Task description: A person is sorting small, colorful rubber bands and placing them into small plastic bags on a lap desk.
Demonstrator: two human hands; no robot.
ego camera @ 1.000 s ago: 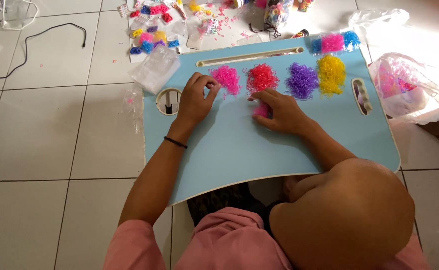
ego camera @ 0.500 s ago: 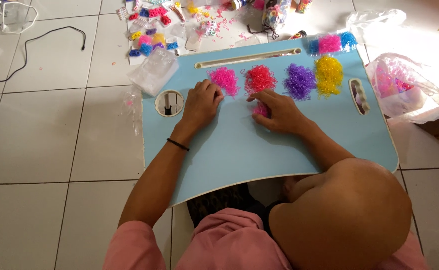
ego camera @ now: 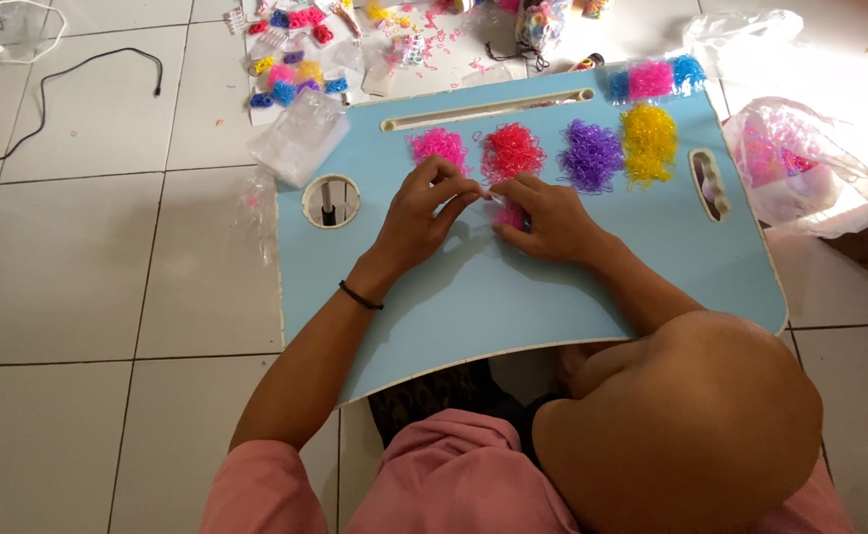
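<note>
A light blue lap table [ego camera: 513, 297] carries piles of small rubber bands: pink [ego camera: 439, 145], red [ego camera: 511, 150], purple [ego camera: 592, 155] and yellow [ego camera: 648, 141]. My left hand [ego camera: 422, 216], with a black band on its wrist, is curled just below the pink pile. Its fingertips are pinched against those of my right hand [ego camera: 552, 220]. A small clump of pink bands [ego camera: 510, 216] lies under the right hand's fingers. Both hands seem to grip a tiny band between them, too small to see clearly.
The table has a round cup hole [ego camera: 331, 201], a long slot [ego camera: 488, 111] and a handle opening [ego camera: 708, 183]. A clear plastic bag [ego camera: 300, 138] overlaps its left corner. Packets of coloured bands [ego camera: 290, 59] litter the tiled floor; a pink-filled bag [ego camera: 800, 163] lies right, a black cable [ego camera: 78, 79] left.
My left hand has left the pink pile and moved right and down to meet the right hand. The right hand has shifted slightly; their fingertips now touch.
</note>
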